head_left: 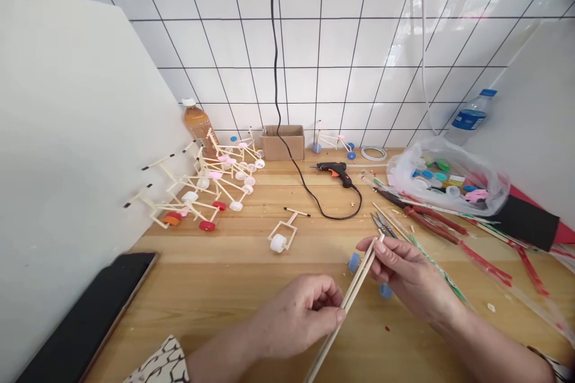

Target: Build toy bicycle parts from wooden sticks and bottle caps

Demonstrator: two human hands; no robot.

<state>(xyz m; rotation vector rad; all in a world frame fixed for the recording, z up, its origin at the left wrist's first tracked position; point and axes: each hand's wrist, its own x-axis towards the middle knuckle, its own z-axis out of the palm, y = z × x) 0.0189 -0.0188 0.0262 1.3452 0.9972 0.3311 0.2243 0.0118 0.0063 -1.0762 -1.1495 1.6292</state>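
A pair of pale wooden chopsticks (358, 283) slants up across the front of the table, one stick beside the other. My left hand (305, 314) is closed on them around the middle, thumb on top. Higher up, my right hand (411, 275) pinches their upper ends between thumb and fingers. Beneath the sticks and right hand lie blue bottle caps (354, 262), partly covered. Left of the sticks rests a small stick frame (293, 228) with a white cap wheel (278, 243). Scissors (381, 225) lie just beyond my right hand.
Several stick-and-cap models (215, 176) crowd the left, near a tea bottle (197, 125). A black glue gun (335, 171) with its cord lies behind, near a cardboard box (283, 145). On the right are a bag of caps (442, 182), red-handled pliers (435, 221) and plastic wrappers.
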